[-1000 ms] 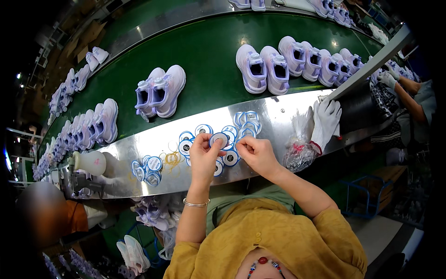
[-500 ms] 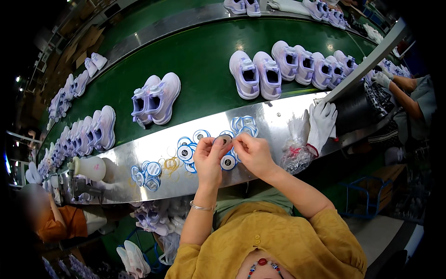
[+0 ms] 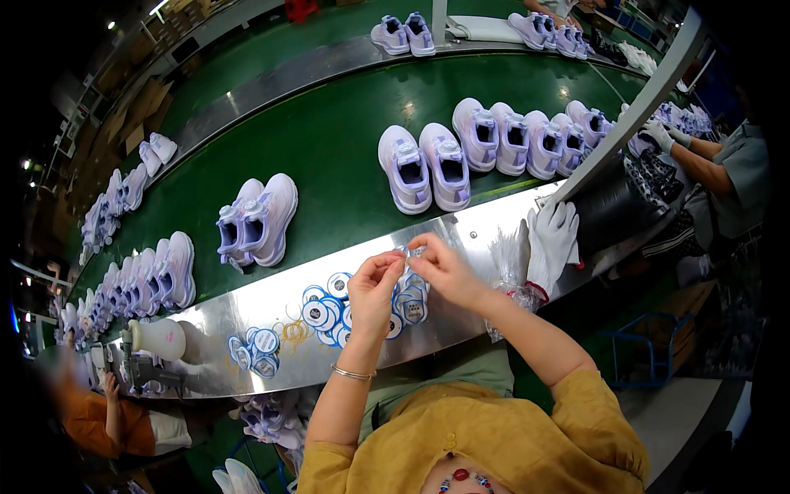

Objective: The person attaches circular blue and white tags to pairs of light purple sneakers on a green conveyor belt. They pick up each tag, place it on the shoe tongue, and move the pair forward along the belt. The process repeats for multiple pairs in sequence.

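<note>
Our left hand (image 3: pixel 374 284) and right hand (image 3: pixel 444 267) pinch one small round tag (image 3: pixel 403 253) above the desk (image 3: pixel 461 239); it looks light, thin, bendable, best held by its rim.

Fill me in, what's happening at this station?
A person at a shoe line holds a small round tag between both hands: left hand and right hand meet at the fingertips above the steel ledge. More round blue-and-white tags lie piled on the ledge beneath. Pairs of lavender sneakers sit on the green conveyor belt beyond. A white glove lies to the right.
</note>
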`<state>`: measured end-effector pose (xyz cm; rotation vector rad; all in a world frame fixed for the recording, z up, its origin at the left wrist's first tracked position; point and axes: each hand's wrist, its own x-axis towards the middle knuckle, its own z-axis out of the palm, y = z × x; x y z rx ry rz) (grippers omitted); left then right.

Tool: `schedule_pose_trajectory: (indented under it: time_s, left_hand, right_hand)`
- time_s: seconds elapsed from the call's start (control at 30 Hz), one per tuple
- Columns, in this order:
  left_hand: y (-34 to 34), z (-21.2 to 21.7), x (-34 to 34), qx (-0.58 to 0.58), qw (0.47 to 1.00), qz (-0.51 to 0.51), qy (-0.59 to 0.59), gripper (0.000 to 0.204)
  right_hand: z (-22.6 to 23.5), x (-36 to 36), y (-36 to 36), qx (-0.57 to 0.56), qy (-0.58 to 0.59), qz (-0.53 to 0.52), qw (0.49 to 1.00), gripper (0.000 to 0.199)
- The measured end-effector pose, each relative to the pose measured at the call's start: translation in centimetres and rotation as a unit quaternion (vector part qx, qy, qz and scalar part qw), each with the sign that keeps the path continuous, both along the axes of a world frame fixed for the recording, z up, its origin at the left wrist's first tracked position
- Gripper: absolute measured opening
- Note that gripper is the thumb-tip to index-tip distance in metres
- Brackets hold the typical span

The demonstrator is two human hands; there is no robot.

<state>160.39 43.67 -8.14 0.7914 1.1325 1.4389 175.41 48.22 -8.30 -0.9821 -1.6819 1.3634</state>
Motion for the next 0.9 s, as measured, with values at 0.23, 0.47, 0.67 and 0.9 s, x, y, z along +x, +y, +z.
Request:
schedule_pose_trajectory:
  time_s: [0.23,0.47,0.67,0.9]
  left_hand:
    - [5.1,-0.4,1.1,0.006,0.996,-0.037,0.084,0.015]
    - [11.2,-3.6,2.0,-0.098,0.989,-0.031,-0.103,0.022]
    - [11.7,-3.5,0.3,-0.102,0.991,-0.041,-0.072,0.013]
    - [11.7,-2.9,-0.7,-0.106,0.991,-0.061,-0.057,0.011]
  right_hand:
    - [-0.5,2.4,4.1,-0.004,-0.031,-0.02,0.999,0.014]
    - [-1.3,2.7,6.4,0.218,-0.235,-0.165,0.933,0.012]
    - [-1.4,1.2,7.2,0.257,-0.319,-0.151,0.9,0.01]
    - [-1.2,-0.9,8.6,0.271,-0.304,-0.097,0.908,0.014]
